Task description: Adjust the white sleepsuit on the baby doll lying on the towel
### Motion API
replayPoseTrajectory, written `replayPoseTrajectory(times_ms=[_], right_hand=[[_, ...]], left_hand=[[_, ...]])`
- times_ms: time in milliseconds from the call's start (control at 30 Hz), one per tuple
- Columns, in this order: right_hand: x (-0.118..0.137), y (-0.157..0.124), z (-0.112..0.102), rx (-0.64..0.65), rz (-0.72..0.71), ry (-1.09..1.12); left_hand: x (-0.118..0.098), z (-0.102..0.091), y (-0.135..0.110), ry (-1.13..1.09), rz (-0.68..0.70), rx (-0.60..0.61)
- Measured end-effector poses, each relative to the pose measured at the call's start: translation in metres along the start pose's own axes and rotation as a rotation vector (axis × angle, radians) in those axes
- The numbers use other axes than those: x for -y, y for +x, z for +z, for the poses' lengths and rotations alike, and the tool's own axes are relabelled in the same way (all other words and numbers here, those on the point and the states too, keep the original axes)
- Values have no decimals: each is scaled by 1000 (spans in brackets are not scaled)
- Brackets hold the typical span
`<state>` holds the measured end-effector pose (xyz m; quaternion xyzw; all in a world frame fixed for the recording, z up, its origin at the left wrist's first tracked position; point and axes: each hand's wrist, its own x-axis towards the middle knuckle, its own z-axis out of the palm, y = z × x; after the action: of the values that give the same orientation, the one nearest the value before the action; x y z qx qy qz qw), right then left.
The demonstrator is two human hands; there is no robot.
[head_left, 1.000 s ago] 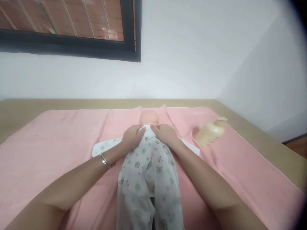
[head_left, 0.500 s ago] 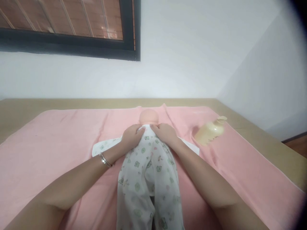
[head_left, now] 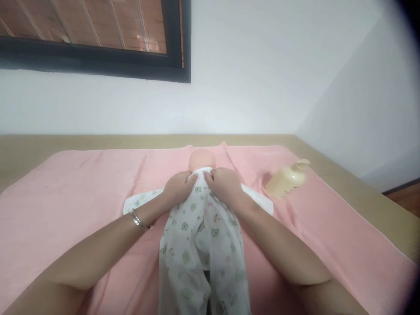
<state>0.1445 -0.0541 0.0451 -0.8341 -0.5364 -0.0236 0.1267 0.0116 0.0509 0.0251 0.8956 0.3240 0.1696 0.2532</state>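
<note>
A baby doll (head_left: 201, 159) lies on its back on a pink blanket (head_left: 65, 197), head away from me. It wears a white garment printed with small green bears (head_left: 200, 245). My left hand (head_left: 177, 189), with a silver bangle on the wrist, pinches the garment's collar just below the doll's chin. My right hand (head_left: 223, 185) pinches the same collar from the other side. The two hands nearly touch at the neckline. The doll's body and arms are hidden under the cloth and my hands.
A pale yellow pump bottle (head_left: 288, 180) lies tilted on the blanket to the right of the doll. The blanket covers a tan mattress (head_left: 361, 192) set into a corner of white walls. A dark-framed window (head_left: 98, 57) is at upper left.
Both hands have gone from lying flat on the doll's chest to pinching the collar, and they have drawn closer together at the neck. The bottle has not moved.
</note>
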Motion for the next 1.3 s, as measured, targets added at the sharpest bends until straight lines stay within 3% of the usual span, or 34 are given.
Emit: replayPoseTrajectory(times_ms=[100, 300, 433, 533, 667, 767, 933, 1033, 1133, 1300], right_hand=[[0, 0, -1, -33, -13, 1], [-11, 6, -7, 176, 95, 182], [0, -2, -9, 45, 45, 16], [8, -7, -6, -57, -23, -66], [2, -3, -3, 50, 31, -2], [-2, 0, -6, 126, 40, 23], [2, -3, -11, -36, -90, -104], [-2, 0, -11, 66, -52, -45], [-4, 1, -13, 165, -25, 13], [10, -9, -14, -64, -151, -116]], left_hand=[[0, 0, -2, -13, 20, -25], [1, 4, -5, 57, 202, -192], [4, 5, -2, 39, 98, -107], [6, 6, -1, 44, 117, -86], [6, 7, -3, 73, 235, -179], [5, 6, -4, 29, 269, -172], [3, 3, -4, 57, 174, -63], [2, 3, -6, 77, 179, -75], [1, 3, -8, 58, 276, -132], [1, 2, -5, 50, 263, -81]])
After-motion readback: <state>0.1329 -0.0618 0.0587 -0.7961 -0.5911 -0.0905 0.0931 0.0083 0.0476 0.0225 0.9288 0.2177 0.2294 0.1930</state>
